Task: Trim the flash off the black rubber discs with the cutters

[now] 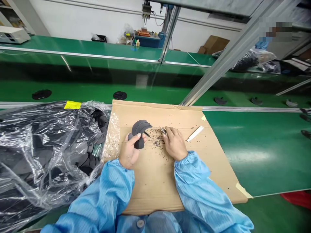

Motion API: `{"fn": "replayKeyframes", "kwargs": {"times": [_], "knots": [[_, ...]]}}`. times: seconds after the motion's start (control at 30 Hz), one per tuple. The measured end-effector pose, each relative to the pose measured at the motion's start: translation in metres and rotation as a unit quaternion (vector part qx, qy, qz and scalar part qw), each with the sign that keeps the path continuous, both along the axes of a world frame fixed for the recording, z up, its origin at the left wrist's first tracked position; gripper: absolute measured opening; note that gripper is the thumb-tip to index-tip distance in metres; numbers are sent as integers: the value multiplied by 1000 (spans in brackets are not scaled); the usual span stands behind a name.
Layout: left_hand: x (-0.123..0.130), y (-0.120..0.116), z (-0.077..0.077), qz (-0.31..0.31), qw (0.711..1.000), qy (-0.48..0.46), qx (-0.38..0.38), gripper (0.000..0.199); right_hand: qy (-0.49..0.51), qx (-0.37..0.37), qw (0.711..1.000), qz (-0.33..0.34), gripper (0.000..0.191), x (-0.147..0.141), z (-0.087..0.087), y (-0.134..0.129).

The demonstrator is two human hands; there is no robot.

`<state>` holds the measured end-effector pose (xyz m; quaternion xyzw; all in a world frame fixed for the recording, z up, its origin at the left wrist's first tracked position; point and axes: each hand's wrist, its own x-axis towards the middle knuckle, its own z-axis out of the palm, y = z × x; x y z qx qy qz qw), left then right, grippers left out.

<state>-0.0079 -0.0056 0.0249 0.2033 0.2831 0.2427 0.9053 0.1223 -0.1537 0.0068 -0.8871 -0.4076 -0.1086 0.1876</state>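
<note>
My left hand (131,151) is closed on a dark grey plastic part (140,127) with rounded, curved plates, thumb on top. A short dark stub sticks out from the part's right side. To the right, my right hand (175,142) is closed around a small shiny metal tool (163,130), possibly a nail clipper; the fingers hide most of it. The tool is apart from the grey part. Many tiny dark scraps (156,142) lie scattered between the hands on a cardboard sheet (155,191). A white flat-handled tool (195,133), perhaps a knife, rests right of my right hand.
A clear plastic bag (48,155) full of dark parts stands at left, with a yellow label (72,105). Behind the cardboard runs a green conveyor belt (92,92) carrying several dark parts. A metal post (218,55) slants up at the right. Tape (243,190) marks a cardboard corner.
</note>
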Motion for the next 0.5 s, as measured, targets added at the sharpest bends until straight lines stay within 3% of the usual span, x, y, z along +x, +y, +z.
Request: {"fn": "replayKeyframes", "kwargs": {"times": [0.17, 0.3, 0.5], "knots": [[0, 1, 3, -22, 998, -5, -56, 15, -2, 146, 986, 85, 40, -21, 11, 9], [0, 2, 5, -22, 994, 0, -103, 8, -22, 141, 980, 136, 39, -35, 12, 13], [-2, 0, 7, -38, 991, 8, -125, 11, -56, 137, 981, 124, 35, -35, 10, 17]]}}
